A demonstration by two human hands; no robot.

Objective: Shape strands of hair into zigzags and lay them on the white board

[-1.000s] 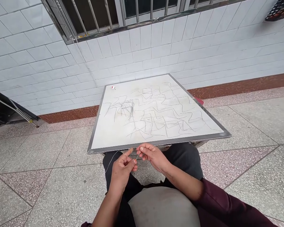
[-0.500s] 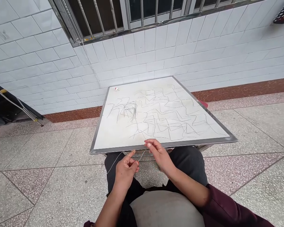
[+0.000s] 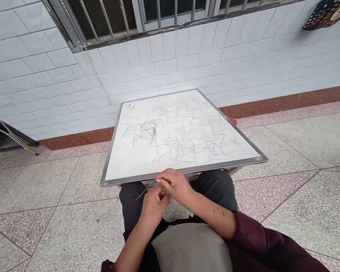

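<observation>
My left hand (image 3: 154,206) is closed in a pinch over my lap, just before the table's near edge. My right hand (image 3: 178,188) is bent over it, thumb and forefinger pressed together. A thin, pale wire (image 3: 143,192) runs from my right fingertips down to the left, past my left hand. Whatever my left fingers grip is mostly hidden between the hands. Beyond them, many thin, dark bent wires (image 3: 195,145) lie spread over the white tabletop (image 3: 133,158), with a denser tangle (image 3: 147,129) of them at the left.
The table's grey metal rim (image 3: 187,170) stands right before my knees. A small white and red item (image 3: 131,106) lies at the far left corner. Behind is a white tiled wall (image 3: 172,68) with a barred window (image 3: 147,17). A dark dotted bag (image 3: 323,15) hangs at upper right.
My right hand has moved left and down, close against my left hand. The loose wire end now reaches out from my right fingertips. The view has shifted slightly to the right.
</observation>
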